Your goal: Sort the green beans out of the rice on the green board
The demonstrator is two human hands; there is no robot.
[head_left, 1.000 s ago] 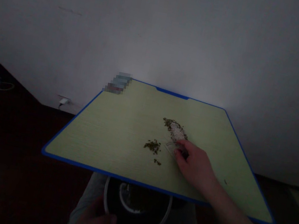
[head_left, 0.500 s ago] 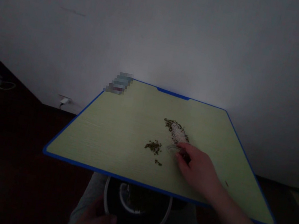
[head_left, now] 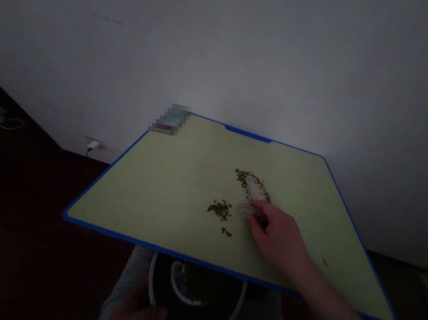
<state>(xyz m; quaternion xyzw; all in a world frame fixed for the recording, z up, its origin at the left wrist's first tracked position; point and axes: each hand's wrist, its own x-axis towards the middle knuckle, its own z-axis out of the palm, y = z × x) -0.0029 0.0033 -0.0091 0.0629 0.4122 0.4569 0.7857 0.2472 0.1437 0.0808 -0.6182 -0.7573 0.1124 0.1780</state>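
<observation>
My right hand point(head_left: 281, 242) is over the folding table point(head_left: 160, 183), fingers closed on a clear, curved, ridged plastic piece point(head_left: 242, 210) whose kind I cannot make out. Just beyond its fingertips lies a heap of pale grains point(head_left: 255, 189) edged with small dark green beans point(head_left: 243, 175). A separate patch of the dark beans point(head_left: 220, 209) is left of the plastic piece, with a few strays nearer me. Below the table's front edge, my left hand point(head_left: 136, 316) grips the rim of a round bowl point(head_left: 237, 310) between my legs. Its dim inside holds a dark mass.
A pixelated flat item point(head_left: 171, 119) rests on the table's far left corner. A small dark sliver point(head_left: 324, 262) lies at the right. The wall point(head_left: 234, 47) stands behind the table; a plug point(head_left: 94, 145) and a cable point(head_left: 11, 122) are at the left.
My right hand has shifted slightly left with the clear piece, toward the patch of dark beans. My left hand and the bowl stay in place.
</observation>
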